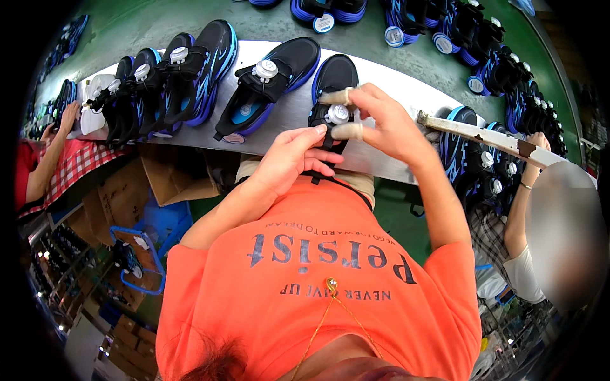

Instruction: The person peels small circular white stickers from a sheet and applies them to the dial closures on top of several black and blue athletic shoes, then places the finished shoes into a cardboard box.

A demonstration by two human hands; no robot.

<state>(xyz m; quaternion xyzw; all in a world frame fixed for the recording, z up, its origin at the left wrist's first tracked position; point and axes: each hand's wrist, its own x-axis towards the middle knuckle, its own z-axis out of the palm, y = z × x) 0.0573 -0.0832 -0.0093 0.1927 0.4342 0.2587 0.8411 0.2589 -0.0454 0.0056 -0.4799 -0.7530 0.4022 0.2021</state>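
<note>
A black shoe (335, 73) with a white round dial (337, 114) on its upper lies on the metal bench before me, toe pointing away. My right hand (384, 120) bends over it from the right, closed about the dial, with pale covers on the thumb and a finger. At the near end of the same shoe, my left hand (289, 159) is closed, its thumb tip beside the dial and its fingers curled below. Part of the shoe's opening is hidden by both hands. Just left rests another black-and-blue shoe (289, 63), also with a white dial.
Several similar shoes (206, 70) stand in a row at the left. More shoes (413, 22) sit on the green surface (267, 22) beyond. A worn metal bar (476, 131) crosses the bench at right. Co-workers' hands (70, 114) reach in from both sides. Below stands a cardboard box (175, 174).
</note>
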